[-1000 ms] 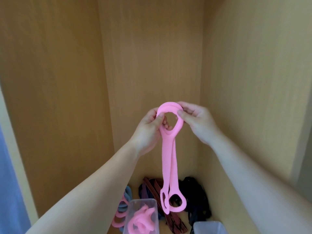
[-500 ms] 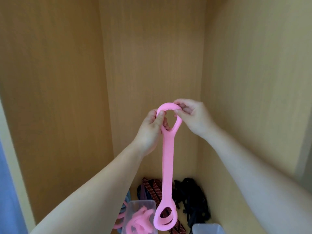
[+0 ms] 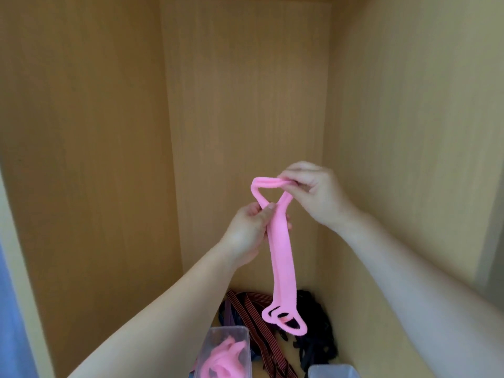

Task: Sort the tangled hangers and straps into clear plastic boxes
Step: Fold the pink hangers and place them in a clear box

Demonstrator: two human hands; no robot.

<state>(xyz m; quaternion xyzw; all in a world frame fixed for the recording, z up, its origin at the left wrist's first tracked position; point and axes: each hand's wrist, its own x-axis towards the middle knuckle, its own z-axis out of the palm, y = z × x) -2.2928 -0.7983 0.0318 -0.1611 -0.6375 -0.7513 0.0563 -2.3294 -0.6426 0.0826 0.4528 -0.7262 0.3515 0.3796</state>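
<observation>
Two hands hold up pink straps (image 3: 282,255) inside a wooden cupboard (image 3: 109,132).
High above the left clear box (image 3: 243,336), which holds more pink pieces, the straps, seemingly two laid flat together, hang limp with a loop at each end. The left hand (image 3: 249,233) has a pinch grip on the neck under the top loop. The right hand (image 3: 313,192) has a pinch grip on that loop's upper corner, pulling it triangular. Behind the box lie striped straps (image 3: 251,317) and black straps (image 3: 316,331), with a second clear box (image 3: 335,371) to its right.

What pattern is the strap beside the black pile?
The strap is dark with red stripes; head view.
</observation>
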